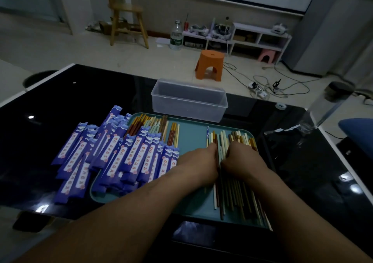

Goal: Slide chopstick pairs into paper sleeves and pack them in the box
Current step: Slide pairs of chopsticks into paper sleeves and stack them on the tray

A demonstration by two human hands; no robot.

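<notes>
The loose chopsticks lie piled on the right of the tray. My left hand and right hand sit on the pile, fingers bent down into it, likely hunting a matching pair. I cannot tell if they grip any. Paper sleeves wait left and the box behind, both close for packing.

One view only: head camera at the table's near edge, facing forward and down. Close above the tray; left hand and right hand, gripping chopsticks, sit mid-frame. Far edge and room floor up top.
</notes>
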